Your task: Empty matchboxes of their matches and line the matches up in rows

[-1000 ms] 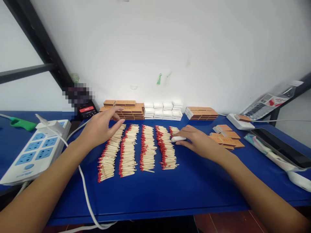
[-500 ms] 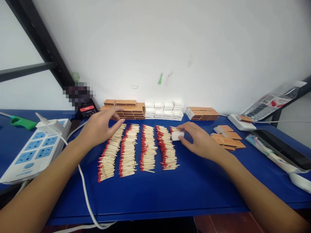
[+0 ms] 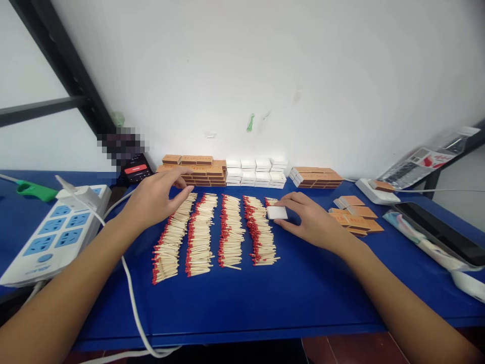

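Observation:
Between the thumb and fingers of my right hand (image 3: 301,217) is a white matchbox tray (image 3: 278,213), its flat face turned up. It partly covers a short group of matches (image 3: 270,201). My left hand (image 3: 162,192) holds nothing, with thumb and fingers apart, over the far end of the leftmost row of matches (image 3: 170,245). Several rows of red-tipped matches (image 3: 230,230) lie side by side on the blue table. Behind that hand is a stack of brown matchboxes (image 3: 206,177), partly hidden by its fingers. White trays (image 3: 255,174) are stacked alongside.
More matchboxes lie at the back right (image 3: 318,177) and in a loose pile (image 3: 354,217). A power strip (image 3: 60,227) and a green lighter (image 3: 36,191) are on the left, with a white cable (image 3: 132,298) crossing the front edge. At right lies a black phone (image 3: 443,230).
The white tray in my right hand has tipped over, from standing on its side to lying flatter with its broad face up. My left hand has stayed in place.

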Action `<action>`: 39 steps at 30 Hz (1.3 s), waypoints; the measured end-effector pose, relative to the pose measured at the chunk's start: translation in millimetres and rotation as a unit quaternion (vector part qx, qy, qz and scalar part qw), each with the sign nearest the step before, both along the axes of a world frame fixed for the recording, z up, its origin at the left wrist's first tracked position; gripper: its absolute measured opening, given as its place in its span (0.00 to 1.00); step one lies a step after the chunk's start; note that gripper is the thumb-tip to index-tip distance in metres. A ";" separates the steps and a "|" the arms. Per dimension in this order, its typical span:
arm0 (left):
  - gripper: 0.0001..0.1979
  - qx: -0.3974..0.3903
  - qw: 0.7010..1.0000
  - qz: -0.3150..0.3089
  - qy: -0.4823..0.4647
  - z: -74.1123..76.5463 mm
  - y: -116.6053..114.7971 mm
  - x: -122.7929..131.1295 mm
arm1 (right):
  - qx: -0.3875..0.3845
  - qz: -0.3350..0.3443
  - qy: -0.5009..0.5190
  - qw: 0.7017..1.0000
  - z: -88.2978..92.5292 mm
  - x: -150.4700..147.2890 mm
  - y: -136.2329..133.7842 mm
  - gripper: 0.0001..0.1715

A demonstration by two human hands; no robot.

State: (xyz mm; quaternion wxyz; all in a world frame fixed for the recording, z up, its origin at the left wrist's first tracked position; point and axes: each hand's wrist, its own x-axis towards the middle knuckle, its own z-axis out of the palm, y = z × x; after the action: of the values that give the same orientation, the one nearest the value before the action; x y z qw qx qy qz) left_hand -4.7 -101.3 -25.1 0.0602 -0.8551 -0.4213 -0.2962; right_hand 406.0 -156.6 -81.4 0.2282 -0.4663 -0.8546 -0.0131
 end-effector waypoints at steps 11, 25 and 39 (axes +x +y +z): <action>0.22 0.005 1.000 -0.001 0.007 -3.2 2.4 -1.4 | 0.000 -0.001 0.047 0.999 7.5 2.3 -0.7 0.17; 0.22 -0.011 1.000 0.006 0.015 -2.4 1.5 -0.1 | 0.018 -0.141 0.022 0.990 12.5 34.0 -2.1 0.24; 0.22 -0.019 1.000 0.002 0.019 -2.9 2.4 0.6 | -0.156 -0.031 0.110 0.981 7.3 0.0 -7.8 0.17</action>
State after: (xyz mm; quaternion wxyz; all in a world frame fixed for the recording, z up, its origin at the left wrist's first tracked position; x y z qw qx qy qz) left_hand -4.2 -98.9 -28.0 0.0531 -0.8607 -0.4274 -0.2715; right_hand 406.1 -164.4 -74.0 0.2444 -0.5212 -0.8009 0.1648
